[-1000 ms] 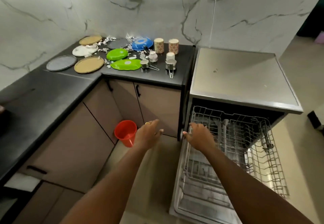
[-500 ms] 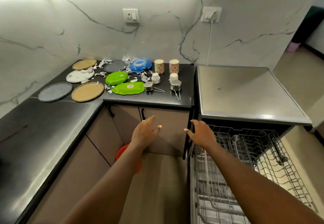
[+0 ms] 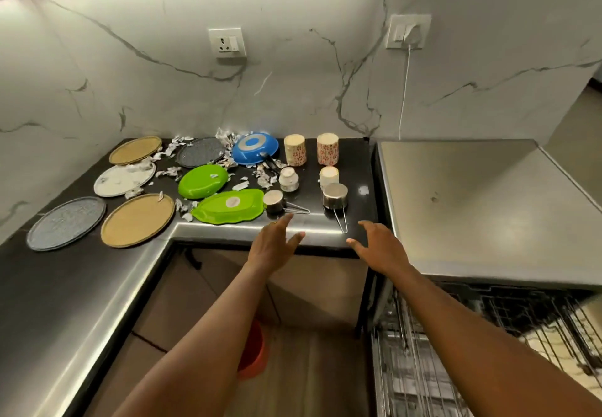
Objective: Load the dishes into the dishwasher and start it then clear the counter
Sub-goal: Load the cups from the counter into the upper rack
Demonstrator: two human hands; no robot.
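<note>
Left hand (image 3: 273,244) and right hand (image 3: 379,247) hover empty, fingers spread, at the counter (image 3: 356,169) edge. Left steel cup (image 3: 273,202) sits at the left hand's 12 o'clock, right steel cup (image 3: 335,195) at the right's 11 o'clock; probably light, rigid, slick, so pinch the wire handles

The black counter (image 3: 58,286) carries round plates (image 3: 137,220), green dishes (image 3: 202,182), a blue pan (image 3: 255,148), cups (image 3: 294,154), paper scraps (image 3: 167,172).

7 plates (image 3: 137,220) (2 grn), 1 pan (image 3: 255,149), 2 steel cups (image 3: 335,195), 2 tumblers (image 3: 327,149)
</note>
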